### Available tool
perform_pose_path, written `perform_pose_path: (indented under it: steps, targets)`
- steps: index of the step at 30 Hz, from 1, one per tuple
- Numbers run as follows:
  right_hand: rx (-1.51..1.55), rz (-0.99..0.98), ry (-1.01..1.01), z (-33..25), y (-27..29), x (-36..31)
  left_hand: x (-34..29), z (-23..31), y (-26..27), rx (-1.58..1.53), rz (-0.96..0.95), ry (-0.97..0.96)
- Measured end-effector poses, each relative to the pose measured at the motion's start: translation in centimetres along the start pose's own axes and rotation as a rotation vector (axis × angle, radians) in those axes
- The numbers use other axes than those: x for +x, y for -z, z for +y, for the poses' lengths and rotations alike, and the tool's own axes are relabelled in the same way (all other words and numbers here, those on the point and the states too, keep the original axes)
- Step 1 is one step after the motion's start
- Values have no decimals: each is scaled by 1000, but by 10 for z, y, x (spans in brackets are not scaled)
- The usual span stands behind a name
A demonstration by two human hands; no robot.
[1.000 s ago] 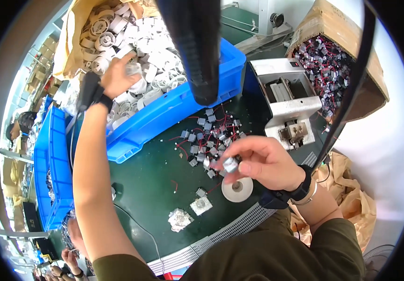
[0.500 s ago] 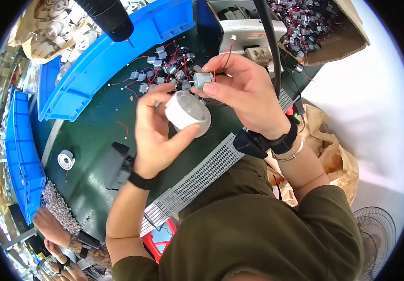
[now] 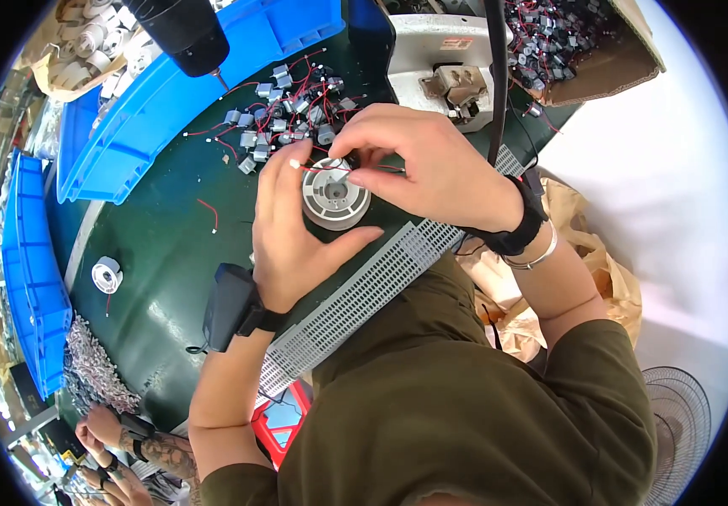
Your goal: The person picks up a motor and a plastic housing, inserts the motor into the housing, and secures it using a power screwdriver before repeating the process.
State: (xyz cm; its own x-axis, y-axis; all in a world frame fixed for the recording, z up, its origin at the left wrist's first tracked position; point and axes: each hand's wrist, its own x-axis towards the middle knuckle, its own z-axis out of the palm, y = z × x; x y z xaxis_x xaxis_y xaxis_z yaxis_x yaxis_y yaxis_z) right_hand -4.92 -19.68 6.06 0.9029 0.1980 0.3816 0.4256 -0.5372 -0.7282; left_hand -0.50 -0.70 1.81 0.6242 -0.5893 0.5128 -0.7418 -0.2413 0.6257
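A round white plastic housing (image 3: 336,202) with a grey hub sits on the green tabletop between my hands. My left hand (image 3: 284,223) curves loosely along its left side, fingers stretched out and thumb spread below the rim. Over the top of the housing, my right hand (image 3: 406,164) pinches a small grey motor, mostly hidden behind the fingers. Its thin red wire with a white connector (image 3: 295,164) sticks out to the left, near my left fingertips. Beyond my hands lies a loose pile of small motors (image 3: 279,118) with red wires.
A black power screwdriver (image 3: 182,38) hangs at the upper left over a blue bin (image 3: 140,126). A white-grey machine (image 3: 440,67) and a carton (image 3: 612,72) of motors stand far right. Another housing (image 3: 107,275) and a red wire (image 3: 209,213) lie left. A co-worker's hands (image 3: 98,430) are lower left.
The white housing has gone from my raised left hand down to the table, with its hub side up. My left fingers have loosened. My right hand has brought the motor left and down over it.
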Motion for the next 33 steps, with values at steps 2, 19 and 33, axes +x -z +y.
perform_pose_path:
  steps: [2, 19, 33]
  targets:
    - [-89, -24, 36, -3, 0, 1, -2, -9, -3, 0, -34, -8]
    - [-368, -29, 21, -12, -28, 2, -7, -10, -23, 93, 288, -83]
    - [668, 346, 438, -50, 24, 182, -5, -15, -7, 145, -13, -315]
